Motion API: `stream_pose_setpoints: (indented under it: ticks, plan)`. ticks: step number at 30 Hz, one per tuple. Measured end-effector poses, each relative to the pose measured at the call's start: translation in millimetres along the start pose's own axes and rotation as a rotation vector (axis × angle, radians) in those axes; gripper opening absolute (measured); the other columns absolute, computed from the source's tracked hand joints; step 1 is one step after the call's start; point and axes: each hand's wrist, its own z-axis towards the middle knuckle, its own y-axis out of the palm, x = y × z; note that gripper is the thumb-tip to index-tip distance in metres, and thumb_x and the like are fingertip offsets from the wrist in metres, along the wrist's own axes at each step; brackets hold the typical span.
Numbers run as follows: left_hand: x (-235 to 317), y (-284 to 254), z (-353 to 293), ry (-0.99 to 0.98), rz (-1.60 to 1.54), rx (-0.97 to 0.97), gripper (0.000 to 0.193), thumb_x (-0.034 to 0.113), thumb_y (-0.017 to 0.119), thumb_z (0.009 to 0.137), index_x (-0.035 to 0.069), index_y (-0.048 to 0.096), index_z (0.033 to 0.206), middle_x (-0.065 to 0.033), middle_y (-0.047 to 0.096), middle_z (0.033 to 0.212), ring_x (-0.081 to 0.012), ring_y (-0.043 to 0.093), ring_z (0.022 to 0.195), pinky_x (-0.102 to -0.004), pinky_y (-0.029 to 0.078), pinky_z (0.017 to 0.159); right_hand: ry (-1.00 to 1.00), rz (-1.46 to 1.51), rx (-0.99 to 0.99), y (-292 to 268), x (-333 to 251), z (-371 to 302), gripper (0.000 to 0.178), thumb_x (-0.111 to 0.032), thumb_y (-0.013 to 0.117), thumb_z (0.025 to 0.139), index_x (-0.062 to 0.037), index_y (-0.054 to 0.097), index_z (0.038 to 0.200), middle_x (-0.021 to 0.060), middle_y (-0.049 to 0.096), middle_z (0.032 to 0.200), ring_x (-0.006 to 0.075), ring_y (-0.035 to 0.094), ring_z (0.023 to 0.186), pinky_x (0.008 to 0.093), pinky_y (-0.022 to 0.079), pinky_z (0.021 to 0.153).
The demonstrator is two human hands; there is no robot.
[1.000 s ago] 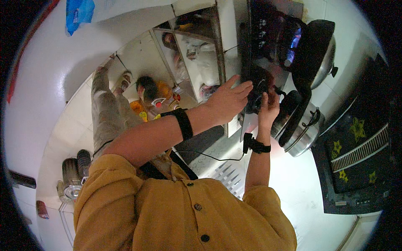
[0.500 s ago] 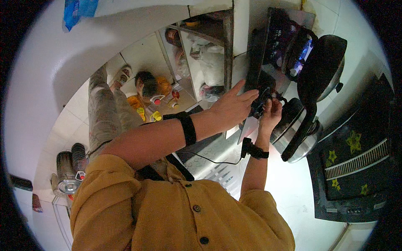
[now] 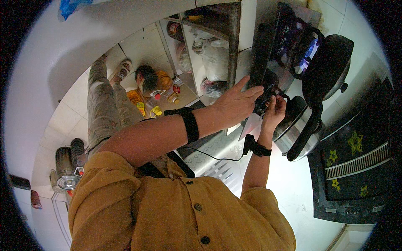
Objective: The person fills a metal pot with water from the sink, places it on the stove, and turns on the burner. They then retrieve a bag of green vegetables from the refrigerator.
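My left hand [image 3: 238,103] reaches across from the left, fingers spread beside a dark, jagged piece [image 3: 263,100] on the black glass-topped gas stove [image 3: 289,77]. On the other side of that piece is my right hand [image 3: 274,111], its thumb and fingertips pinched together. What they hold is too dark to make out. Right beside my right hand stands a steel pot [image 3: 289,136]. A black wok [image 3: 328,71] overlaps the pot, its long handle [image 3: 305,134] pointing toward me. Bluish light shows at the far burner [image 3: 309,56].
A black range hood [image 3: 351,175] with yellow flower prints is at the right. Left of the stove, a shelf [image 3: 235,33] holds plastic bags [image 3: 213,58]. Oil bottles [image 3: 136,98] and a dark jar [image 3: 146,78] stand on the floor near a metal canister [image 3: 65,163].
The view has shifted slightly, so the stove and shelf sit a little further right. Both hands stay at the same dark piece with nearly the same finger positions.
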Motion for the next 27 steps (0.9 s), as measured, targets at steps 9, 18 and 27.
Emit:
stream_pose_setpoints:
  ticks: [9, 18, 27]
  plan:
    - [-5, 6, 1, 0.018, 0.066, 0.011, 0.026, 0.023, 0.055, 0.083, 0.011, 0.071, 0.1, -0.0054, 0.048, 0.142, -0.0164, 0.032, 0.139, -0.0535, 0.021, 0.113, 0.087, 0.04, 0.121, -16, 10, -29, 0.018, -0.019, 0.057, 0.097, -0.0011, 0.059, 0.103, 0.0042, 0.061, 0.095, 0.0109, 0.055, 0.078, 0.0265, 0.048, 0.068]
    - [0, -2, 6, 0.015, 0.066, -0.033, 0.021, 0.018, 0.058, 0.081, 0.009, 0.071, 0.096, -0.0065, 0.043, 0.146, -0.0156, 0.03, 0.14, -0.0511, 0.023, 0.113, 0.273, 0.032, 0.061, -24, 52, -97, 0.024, -0.026, 0.058, 0.097, -0.0029, 0.061, 0.105, 0.0033, 0.064, 0.092, 0.0127, 0.059, 0.077, 0.0267, 0.049, 0.067]
    - [1, 4, 7, 0.001, 0.074, -0.033, 0.021, 0.016, 0.058, 0.081, 0.008, 0.071, 0.096, -0.0061, 0.042, 0.147, -0.0166, 0.029, 0.141, -0.0508, 0.022, 0.114, 0.198, 0.061, 0.093, -32, 43, -86, 0.023, -0.019, 0.057, 0.097, -0.0027, 0.055, 0.113, 0.0048, 0.062, 0.102, 0.0141, 0.059, 0.084, 0.028, 0.05, 0.072]
